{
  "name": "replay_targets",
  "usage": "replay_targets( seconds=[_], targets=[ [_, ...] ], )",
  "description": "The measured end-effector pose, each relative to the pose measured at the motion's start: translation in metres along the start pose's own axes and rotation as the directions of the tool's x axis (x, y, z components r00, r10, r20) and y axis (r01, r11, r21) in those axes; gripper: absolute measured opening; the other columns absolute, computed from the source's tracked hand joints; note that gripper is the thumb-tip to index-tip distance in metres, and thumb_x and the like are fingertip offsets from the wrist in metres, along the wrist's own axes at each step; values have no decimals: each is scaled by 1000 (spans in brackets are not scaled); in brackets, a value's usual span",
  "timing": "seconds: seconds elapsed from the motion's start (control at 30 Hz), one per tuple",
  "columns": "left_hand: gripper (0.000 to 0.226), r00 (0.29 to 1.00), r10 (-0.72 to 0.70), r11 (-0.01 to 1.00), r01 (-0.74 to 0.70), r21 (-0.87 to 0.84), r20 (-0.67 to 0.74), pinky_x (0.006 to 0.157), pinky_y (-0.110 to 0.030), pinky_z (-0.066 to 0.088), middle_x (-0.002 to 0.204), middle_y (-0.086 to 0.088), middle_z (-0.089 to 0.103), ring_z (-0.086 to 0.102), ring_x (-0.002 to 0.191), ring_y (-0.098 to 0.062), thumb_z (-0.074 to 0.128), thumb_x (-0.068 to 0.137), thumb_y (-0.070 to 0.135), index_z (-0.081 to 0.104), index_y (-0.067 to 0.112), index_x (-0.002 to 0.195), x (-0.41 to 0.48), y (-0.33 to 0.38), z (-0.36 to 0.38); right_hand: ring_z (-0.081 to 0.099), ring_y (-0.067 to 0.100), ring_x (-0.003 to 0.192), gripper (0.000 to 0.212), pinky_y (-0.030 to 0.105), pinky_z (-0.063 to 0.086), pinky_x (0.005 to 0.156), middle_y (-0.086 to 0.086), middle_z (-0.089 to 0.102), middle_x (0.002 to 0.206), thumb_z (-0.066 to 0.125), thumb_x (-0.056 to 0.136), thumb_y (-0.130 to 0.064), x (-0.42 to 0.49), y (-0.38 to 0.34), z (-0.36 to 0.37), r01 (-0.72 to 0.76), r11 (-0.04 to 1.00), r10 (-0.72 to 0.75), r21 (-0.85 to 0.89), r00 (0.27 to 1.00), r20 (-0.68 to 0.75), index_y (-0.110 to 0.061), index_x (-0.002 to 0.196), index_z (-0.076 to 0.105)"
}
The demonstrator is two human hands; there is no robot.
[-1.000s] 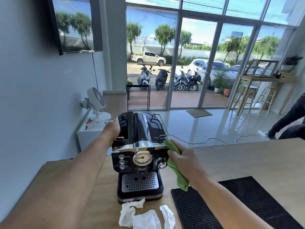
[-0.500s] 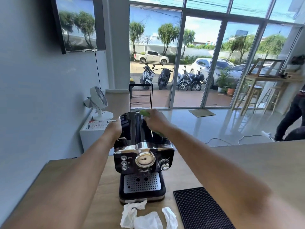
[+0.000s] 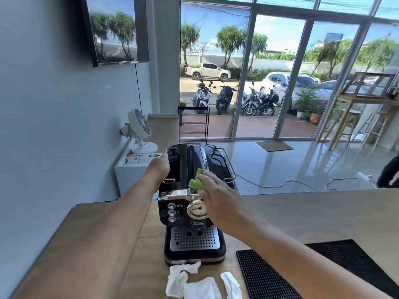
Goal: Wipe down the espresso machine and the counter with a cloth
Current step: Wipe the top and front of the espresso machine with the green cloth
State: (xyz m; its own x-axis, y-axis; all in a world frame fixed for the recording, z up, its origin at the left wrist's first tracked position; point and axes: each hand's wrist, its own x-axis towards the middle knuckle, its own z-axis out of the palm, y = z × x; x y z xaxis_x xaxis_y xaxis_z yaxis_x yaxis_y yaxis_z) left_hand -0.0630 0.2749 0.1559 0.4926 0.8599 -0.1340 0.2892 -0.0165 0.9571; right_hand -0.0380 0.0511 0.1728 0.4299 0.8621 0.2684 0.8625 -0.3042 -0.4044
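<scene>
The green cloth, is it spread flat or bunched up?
Bunched up: the green cloth shows only as a crumpled wad under the right hand on the espresso machine.

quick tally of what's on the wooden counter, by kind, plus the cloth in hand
Espresso machine: 1
Green cloth, in the right hand: 1
Crumpled white tissues in front of the machine: 3
Black rubber bar mat: 1
Total: 6
The left hand rests on the machine's left side.
</scene>
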Motion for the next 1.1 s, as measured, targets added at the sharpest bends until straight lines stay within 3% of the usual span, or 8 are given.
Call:
replay_targets(
  seconds=[0.13,0.23,0.3,0.47,0.7,0.83,0.97,1.1],
  targets=[
    [53,1000,-5,999,6,37,-7,102,-34,29,140,-12,43,43,125,-27,29,100,39,44,2,135,-4,3,0,43,8,135,49,21,38,104,-16,36,153,46,100,-13,-35,9,-23,60,995,-57,-75,998,40,-26,147,40],
    [40,1000,-11,1000,11,4,22,94,-33,31,121,-6,46,52,98,-18,29,100,38,57,9,104,-3,3,0,60,11,107,49,20,45,84,-11,59,131,48,97,-5,-47,11,-39,22,994,-23,-110,1000,-8,-28,140,48],
    [48,1000,-26,999,25,26,16,99,-35,32,131,-8,47,51,110,-22,28,100,41,55,7,119,-5,5,-1,64,16,99,56,23,49,78,-4,65,120,55,86,8,-48,5,-34,63,986,-85,-153,986,-145,-21,135,53],
    [61,999,-44,996,43,80,6,108,-39,26,149,-10,36,34,135,-27,26,99,46,35,5,143,-9,5,-3,60,32,118,74,42,52,97,15,62,127,65,57,20,-30,4,14,191,956,-239,-223,946,-217,-2,127,59],
    [61,999,-43,995,42,91,7,108,-39,26,151,-10,33,32,136,-27,25,100,45,32,4,144,-17,10,-4,59,28,121,80,34,41,105,10,64,128,59,53,26,-42,43,3,164,948,-235,-273,939,-252,-4,127,61],
    [61,998,-61,995,58,83,34,106,-40,30,145,-10,41,40,130,-27,25,97,47,40,6,140,-26,14,-7,60,25,117,74,38,55,93,3,61,130,58,65,23,-53,59,-13,62,949,-128,-308,971,-201,-11,131,59],
    [58,997,-73,995,71,73,34,103,-38,31,140,-7,46,42,125,-26,26,98,45,44,6,137,-29,17,-6,55,9,95,51,23,49,87,-8,61,121,46,91,8,-44,50,-54,-147,989,147,6,980,-136,-25,129,58],
    [57,996,-71,995,68,76,44,104,-36,28,145,-10,40,39,128,-24,25,100,43,40,5,139,-34,19,-4,55,8,89,36,0,33,71,-11,59,109,53,98,-9,-9,21,-62,111,993,-86,44,922,-377,-24,129,59]
  ],
)
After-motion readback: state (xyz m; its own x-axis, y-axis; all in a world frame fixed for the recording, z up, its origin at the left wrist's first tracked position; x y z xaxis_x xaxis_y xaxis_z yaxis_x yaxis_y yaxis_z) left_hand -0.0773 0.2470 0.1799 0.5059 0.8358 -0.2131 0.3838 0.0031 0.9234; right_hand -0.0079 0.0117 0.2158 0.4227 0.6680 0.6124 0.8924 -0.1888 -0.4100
